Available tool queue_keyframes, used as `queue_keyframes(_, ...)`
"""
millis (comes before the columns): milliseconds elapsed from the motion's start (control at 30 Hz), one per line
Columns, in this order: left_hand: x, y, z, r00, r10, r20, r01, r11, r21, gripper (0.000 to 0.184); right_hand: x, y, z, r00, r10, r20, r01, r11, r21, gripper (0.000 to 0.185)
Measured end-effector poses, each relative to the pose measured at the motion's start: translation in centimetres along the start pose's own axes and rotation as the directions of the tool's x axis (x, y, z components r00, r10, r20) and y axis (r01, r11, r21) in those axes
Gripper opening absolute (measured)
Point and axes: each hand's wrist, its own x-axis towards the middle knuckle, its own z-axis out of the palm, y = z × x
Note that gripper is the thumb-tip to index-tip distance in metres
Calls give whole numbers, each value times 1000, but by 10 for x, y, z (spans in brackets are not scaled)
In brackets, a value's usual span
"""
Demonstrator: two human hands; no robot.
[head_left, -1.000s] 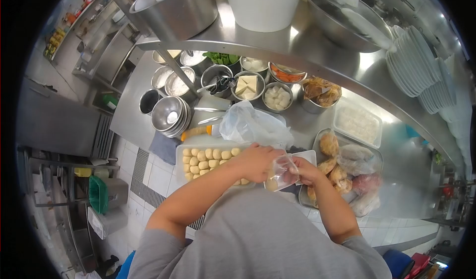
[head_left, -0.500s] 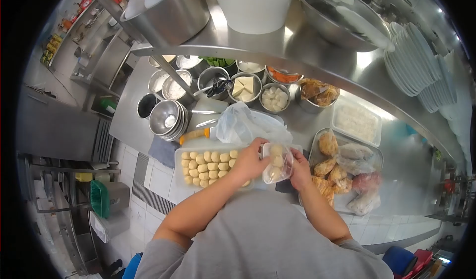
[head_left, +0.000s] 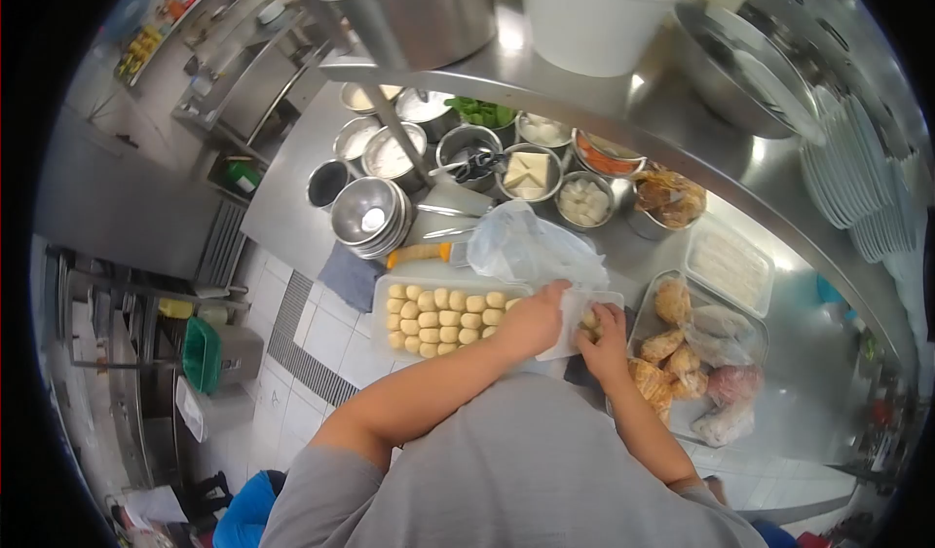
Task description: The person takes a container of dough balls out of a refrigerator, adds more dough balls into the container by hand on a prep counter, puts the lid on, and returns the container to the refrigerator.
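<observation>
My left hand [head_left: 536, 322] is closed on the left side of a white plastic tub [head_left: 575, 306]. Inside the tub's right part, the curled fingers of my right hand [head_left: 606, 345] are around small pale pieces [head_left: 590, 324], partly hidden by the fingers. Left of my left hand lies a translucent tray [head_left: 383, 339] with rows of small round yellowish dough pieces [head_left: 449, 318]. A crumpled clear plastic bag [head_left: 526, 244] is just behind the tub.
Metal tray [head_left: 638, 329] with bagged food at right; white container [head_left: 730, 264] behind it. Stacked steel bowls [head_left: 365, 215] and ingredient pots stand behind. An overhead shelf [head_left: 584, 100] holds a white bucket [head_left: 589, 22] and plates [head_left: 842, 158].
The clear bag with round pieces, between my hands before, is no longer distinct. My hands are now at the white tub, the right one reaching into it. The view has shifted.
</observation>
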Motion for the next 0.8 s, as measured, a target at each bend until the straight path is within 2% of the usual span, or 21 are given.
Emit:
queue_keyframes(33,0,0,1,997,71,9,-72,994,78,49,-2,1,-2,1000,-16,-17,16,1000,-25,61)
queue_keyframes(67,0,-2,1,994,84,70,-93,985,147,54,0,15,3,997,-54,-58,50,997,-61,58)
queue_keyframes(100,-1,-1,-2,995,78,58,-85,985,149,54,4,22,0,997,-65,-50,62,996,-61,58)
queue_keyframes(167,-5,2,-10,988,98,123,-127,958,257,61,11,35,-6,996,17,-84,-12,998,58,52)
queue_keyframes(200,-7,-1,-11,988,94,120,-123,958,258,61,16,32,-3,984,49,-174,-3,967,256,35)
queue_keyframes(233,-9,-4,-11,980,197,7,-188,924,332,65,18,31,-8,984,48,-171,-2,966,257,35)
queue_keyframes(267,-10,-7,-11,948,303,-98,-238,880,411,69,20,32,-21,950,299,-93,-190,786,588,37)
queue_keyframes(300,-11,-11,-16,949,300,-99,-235,880,412,69,21,14,-34,866,494,70,-331,464,822,40)
queue_keyframes(333,-12,-17,-26,926,313,-212,-227,909,350,64,22,13,-44,864,491,113,-311,344,886,40)
queue_keyframes(367,-14,-26,-37,893,315,-322,-226,932,284,60,24,20,-51,863,493,114,-312,342,886,40)
queue_keyframes(433,-19,-63,-59,882,138,-450,-140,990,28,50,22,34,-64,916,275,293,-275,-103,956,38)
queue_keyframes(467,-27,-79,-73,879,-4,-477,-15,999,-36,43,21,35,-67,919,249,305,-267,-173,948,40)
queue_keyframes(500,-36,-96,-87,856,-145,-497,108,989,-102,36,20,28,-70,919,253,302,-264,-174,949,40)
queue_keyframes(567,-57,-132,-109,844,-115,-524,99,993,-59,28,16,9,-74,921,188,342,-274,-310,910,43)
queue_keyframes(600,-68,-140,-118,848,-110,-519,93,994,-57,28,17,6,-70,922,192,335,-266,-311,912,43)
queue_keyframes(667,-88,-147,-128,951,-20,-309,73,984,163,25,17,0,-63,930,210,302,-228,-315,921,47)
queue_keyframes(700,-92,-145,-128,954,-14,-301,65,985,161,25,16,-8,-60,930,218,295,-219,-314,924,47)
queue_keyframes(733,-94,-144,-127,981,85,-176,-50,979,195,26,16,-17,-57,916,223,334,-260,-307,915,46)
queue_keyframes(800,-93,-144,-124,970,238,39,-241,950,199,30,12,-37,-49,898,239,369,-294,-298,908,45)
